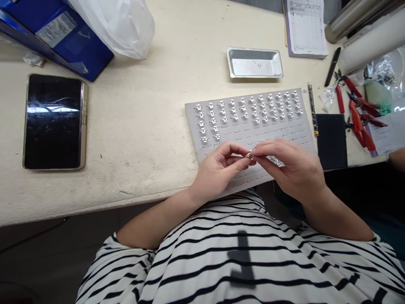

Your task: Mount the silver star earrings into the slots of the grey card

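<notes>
Pinched between the fingertips of both hands is a small shiny metal ring point(249, 155), largely covered by the fingers. My left hand point(218, 169) is closed on its left side, thumb against forefinger. From the right, my right hand point(291, 166) grips it with thumb and fingertips. Both hands are over the lower part of a grey slotted board point(237, 133). Rows of silver rings point(234, 109) stand in the board's upper slots, with two columns reaching lower at the left. Beneath my right hand a few shiny pieces point(276, 161) show, partly hidden.
Behind the board sits a metal tray point(255, 63). A phone point(53, 122) lies at the left, below a blue bin point(63, 33) and a white plastic bag point(126, 25). Red-handled pliers point(359, 122), a pencil point(312, 107) and a black pad point(331, 141) are at the right.
</notes>
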